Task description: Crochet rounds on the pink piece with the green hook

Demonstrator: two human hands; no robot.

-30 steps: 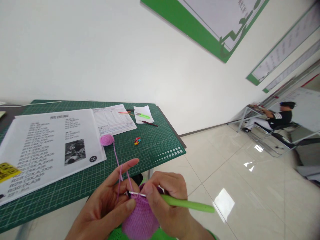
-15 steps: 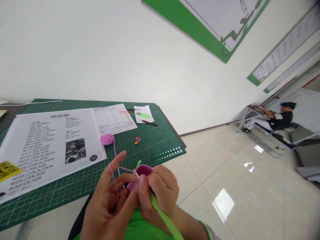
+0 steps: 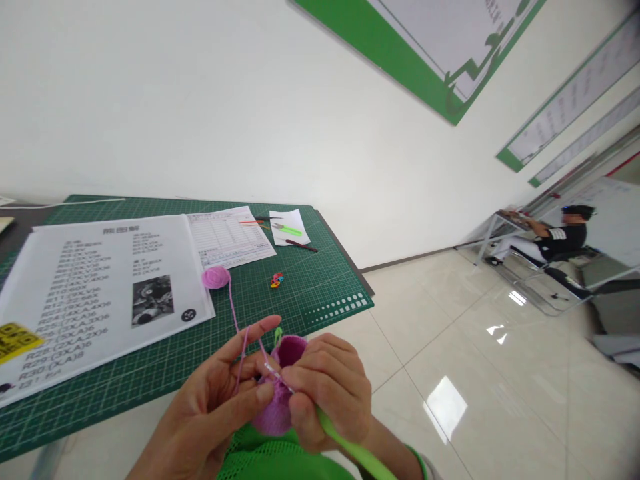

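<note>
A pink crocheted piece (image 3: 273,412), hollow and cup-like, sits between my two hands near the bottom of the view. My left hand (image 3: 217,393) pinches its edge between thumb and fingers, with pink yarn looped over the raised index finger. In my right hand (image 3: 333,387) is a crochet hook with a green handle (image 3: 350,448); its silver tip (image 3: 271,369) lies at the piece's rim. A small green stitch marker (image 3: 278,333) shows at the far rim. The yarn runs back to a pink ball (image 3: 216,277) on the mat.
On the green cutting mat (image 3: 250,293) lie a printed pattern sheet (image 3: 95,293), a form (image 3: 230,240), green thread snips (image 3: 290,230), a dark pen-like tool (image 3: 301,245) and several coloured clips (image 3: 277,280). Another person (image 3: 565,237) sits at a far table.
My left index finger has lowered to the right and the hands have drawn apart slightly. More of the pink piece shows, and the hook has tilted, its tip now plainly visible.
</note>
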